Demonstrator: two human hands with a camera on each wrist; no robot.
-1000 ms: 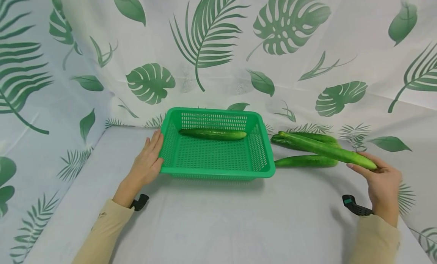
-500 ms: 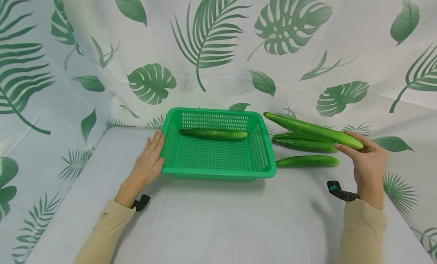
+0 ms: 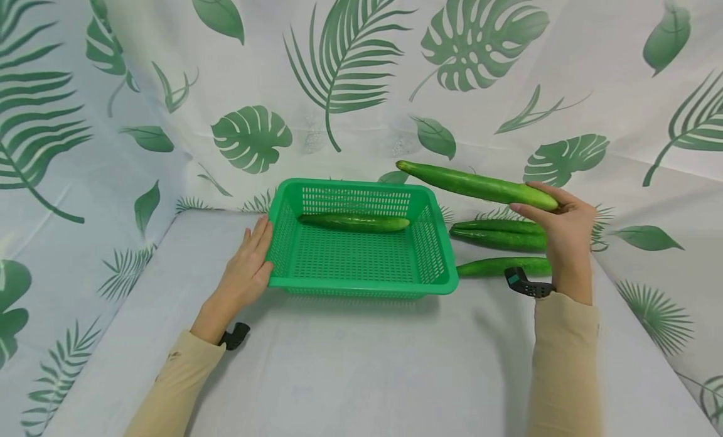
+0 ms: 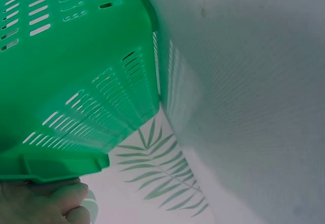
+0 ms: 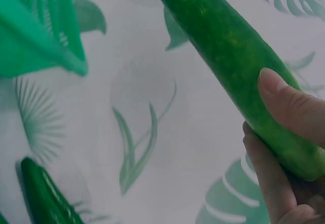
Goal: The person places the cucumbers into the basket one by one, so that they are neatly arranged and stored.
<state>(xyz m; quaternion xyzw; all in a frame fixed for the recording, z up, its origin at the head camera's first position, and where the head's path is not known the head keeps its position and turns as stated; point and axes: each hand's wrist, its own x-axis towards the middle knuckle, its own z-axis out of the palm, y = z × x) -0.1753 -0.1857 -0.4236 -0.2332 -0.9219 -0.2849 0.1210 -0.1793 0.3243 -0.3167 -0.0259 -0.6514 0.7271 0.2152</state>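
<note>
A: Where is the long cucumber?

B: In the air, lifted over the right rim of the green basket, its thin tip towards the basket and its thick end in the right hand.

A: How does that hand hold it?

B: Thumb and fingers curl round the thick end, as the right wrist view shows plainly.

A: And the left hand?

B: It lies with straight fingers, held together, against the basket's left wall.

A: What lies in the basket?

B: One cucumber in the basket, along the far wall.

A: And around it?

B: Three cucumbers on the table to the right of the basket, below the raised one, on the pale tablecloth. A leaf-printed curtain hangs behind
</note>
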